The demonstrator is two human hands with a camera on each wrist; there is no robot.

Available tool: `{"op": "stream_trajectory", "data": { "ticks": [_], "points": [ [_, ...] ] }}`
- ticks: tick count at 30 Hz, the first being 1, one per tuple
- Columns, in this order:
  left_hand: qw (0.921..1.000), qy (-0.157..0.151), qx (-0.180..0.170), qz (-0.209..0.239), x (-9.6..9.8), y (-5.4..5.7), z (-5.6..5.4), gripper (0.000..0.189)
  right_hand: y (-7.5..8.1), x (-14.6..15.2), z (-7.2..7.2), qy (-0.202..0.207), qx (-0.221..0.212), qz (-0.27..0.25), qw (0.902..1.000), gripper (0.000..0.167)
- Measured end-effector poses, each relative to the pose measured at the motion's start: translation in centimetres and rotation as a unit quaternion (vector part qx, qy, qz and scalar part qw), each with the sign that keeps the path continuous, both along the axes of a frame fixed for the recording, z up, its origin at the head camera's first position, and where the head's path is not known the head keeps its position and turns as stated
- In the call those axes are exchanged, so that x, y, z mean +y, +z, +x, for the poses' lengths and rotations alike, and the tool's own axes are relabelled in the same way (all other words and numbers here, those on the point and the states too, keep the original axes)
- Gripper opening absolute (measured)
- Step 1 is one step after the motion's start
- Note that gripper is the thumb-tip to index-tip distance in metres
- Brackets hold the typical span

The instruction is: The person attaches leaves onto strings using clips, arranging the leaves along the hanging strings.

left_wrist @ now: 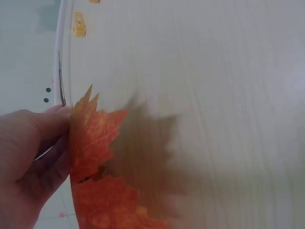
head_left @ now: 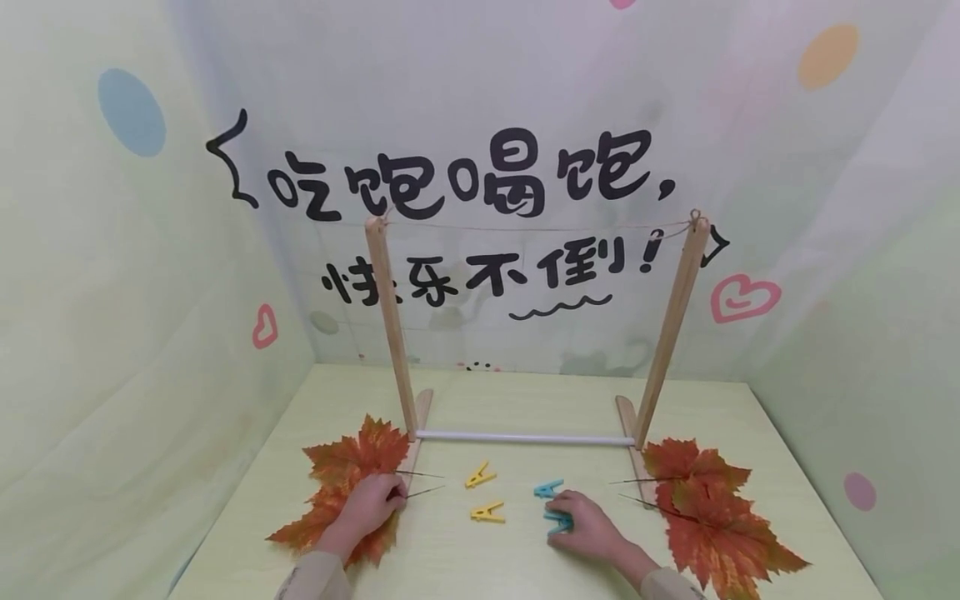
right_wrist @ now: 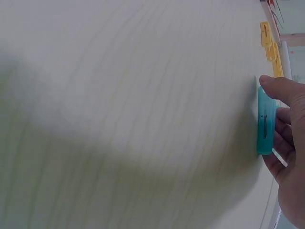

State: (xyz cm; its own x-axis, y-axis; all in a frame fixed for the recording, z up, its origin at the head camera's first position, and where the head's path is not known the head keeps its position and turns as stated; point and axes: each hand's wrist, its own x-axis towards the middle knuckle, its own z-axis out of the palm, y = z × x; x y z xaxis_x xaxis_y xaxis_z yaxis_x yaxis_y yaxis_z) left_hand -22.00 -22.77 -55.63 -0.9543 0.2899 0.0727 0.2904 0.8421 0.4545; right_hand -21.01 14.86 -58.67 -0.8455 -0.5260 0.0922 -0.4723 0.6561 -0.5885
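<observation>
At the left, my left hand (head_left: 372, 506) pinches the stem end of an orange-red artificial maple leaf (left_wrist: 95, 138) between thumb and fingers. Another maple leaf (head_left: 372, 452) lies just beyond that hand, its thin stem pointing right. My right hand (head_left: 588, 527) grips a blue clothespin (right_wrist: 266, 121), the thumb at one end and the fingers curled behind. Just past it lies a second blue clothespin (head_left: 548, 489). Two yellow clothespins, one farther (head_left: 480, 475) and one nearer (head_left: 487, 512), rest on the table between my hands.
A wooden frame with a left post (head_left: 393, 333), a right post (head_left: 671, 333) and a white crossbar (head_left: 525, 437) stands behind the clothespins. A thin string (head_left: 525, 228) joins the post tops. More maple leaves (head_left: 712, 508) lie at the right of the table (head_left: 517, 404).
</observation>
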Motion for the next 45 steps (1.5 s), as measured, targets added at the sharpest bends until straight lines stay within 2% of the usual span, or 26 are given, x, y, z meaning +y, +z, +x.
{"op": "stream_trajectory", "data": {
  "ticks": [6,12,18,23,29,32,40,45],
  "points": [
    [0.9996,-0.004,0.019,0.019,0.0,0.9,-0.2,0.007,-0.1,-0.3,-0.1,0.006,0.003,0.003,1.0000,0.033],
    [0.9969,0.017,0.029,0.071,0.2,2.2,-0.5,0.008,-0.1,-0.5,-0.1,0.010,0.004,-0.008,0.9999,0.026],
    [0.9943,0.043,0.011,0.097,0.5,3.7,-0.8,0.011,0.6,-0.3,-0.2,-0.002,-0.025,-0.048,0.9985,0.024],
    [0.9909,0.045,0.014,0.126,0.9,5.1,-1.1,0.009,1.5,0.2,-0.5,0.000,-0.002,-0.065,0.9979,0.024],
    [0.9821,0.064,0.056,0.168,1.9,7.1,-2.0,0.010,2.8,0.9,-0.8,0.007,0.028,-0.108,0.9937,0.023],
    [0.9784,0.077,0.058,0.183,2.5,8.3,-2.4,0.009,3.4,1.1,-0.9,0.009,0.031,-0.115,0.9928,0.024],
    [0.9698,0.083,0.050,0.224,4.0,11.6,-3.2,0.011,4.6,1.5,-1.5,0.000,0.053,-0.119,0.9915,0.023],
    [0.9653,0.065,0.104,0.231,5.0,13.1,-3.4,0.013,5.9,1.6,-1.7,-0.010,0.070,-0.120,0.9902,0.022]
  ]
}}
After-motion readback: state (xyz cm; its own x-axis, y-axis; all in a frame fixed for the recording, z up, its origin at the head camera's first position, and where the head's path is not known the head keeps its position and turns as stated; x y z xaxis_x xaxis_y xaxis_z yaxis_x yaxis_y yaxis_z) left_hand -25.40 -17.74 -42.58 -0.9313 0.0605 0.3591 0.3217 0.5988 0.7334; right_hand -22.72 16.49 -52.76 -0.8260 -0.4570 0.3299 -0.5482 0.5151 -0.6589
